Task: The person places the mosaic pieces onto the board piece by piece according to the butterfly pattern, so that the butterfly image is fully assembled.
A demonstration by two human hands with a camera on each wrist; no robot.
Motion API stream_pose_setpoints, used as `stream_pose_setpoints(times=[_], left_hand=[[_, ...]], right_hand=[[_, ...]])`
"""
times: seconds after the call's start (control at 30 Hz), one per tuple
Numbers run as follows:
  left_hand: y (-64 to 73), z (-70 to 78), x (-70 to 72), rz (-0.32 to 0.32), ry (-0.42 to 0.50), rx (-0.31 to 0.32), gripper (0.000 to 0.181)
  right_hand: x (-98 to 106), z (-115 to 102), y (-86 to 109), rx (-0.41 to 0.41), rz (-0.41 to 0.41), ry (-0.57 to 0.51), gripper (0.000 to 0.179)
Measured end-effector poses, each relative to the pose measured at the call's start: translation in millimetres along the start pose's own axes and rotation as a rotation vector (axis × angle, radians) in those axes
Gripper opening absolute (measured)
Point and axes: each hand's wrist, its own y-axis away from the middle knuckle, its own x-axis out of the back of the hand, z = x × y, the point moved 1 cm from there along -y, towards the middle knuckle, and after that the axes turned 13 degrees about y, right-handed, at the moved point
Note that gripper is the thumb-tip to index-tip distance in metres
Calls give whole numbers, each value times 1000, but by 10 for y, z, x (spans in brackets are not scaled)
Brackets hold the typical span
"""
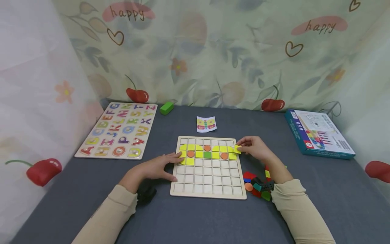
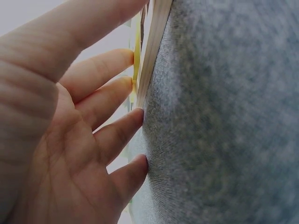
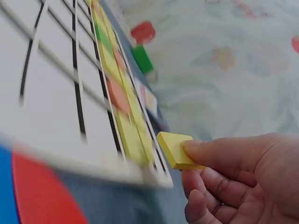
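A wooden grid board (image 1: 208, 180) lies on the dark cloth, its upper rows holding yellow tiles (image 1: 191, 147), several orange round pieces (image 1: 223, 156) and one green square (image 1: 207, 155). At the board's left edge rests my left hand (image 1: 156, 167), fingers spread. In the left wrist view, two of its fingertips touch a yellow piece (image 2: 137, 56) on the board, and the lower two fingers reach the cloth. My right hand (image 1: 256, 148) pinches a yellow tile (image 3: 174, 149) between thumb and fingers, by the board's upper right edge. That tile is tilted, held above the surface.
Loose coloured pieces (image 1: 248, 186) lie right of the board, partly under the right wrist. Behind the board is a small pattern card (image 1: 206, 124). An alphabet board (image 1: 114, 130) and green block (image 1: 166, 108) stand at left, a teal box (image 1: 320, 134) at right.
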Motion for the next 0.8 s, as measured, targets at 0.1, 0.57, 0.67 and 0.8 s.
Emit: stream_pose_setpoints(times=[0.1,0.57,0.67,0.8], left_hand=[[1,2,-1,-1,-1,-1,78],[-4,-6,-1,-1,-3,6,79],[-8,-14,0,-3,-1,2,78],[-11,-16,-1,-5,6,-5,78]], right_hand=[[-76,-131,-50,22,-22,-29,25],[-490,-625,-213,147,-220,-167,20],[-582,-700,-242,167,-265,-198,20],[-703,-766,-273,179,-313,-189,17]])
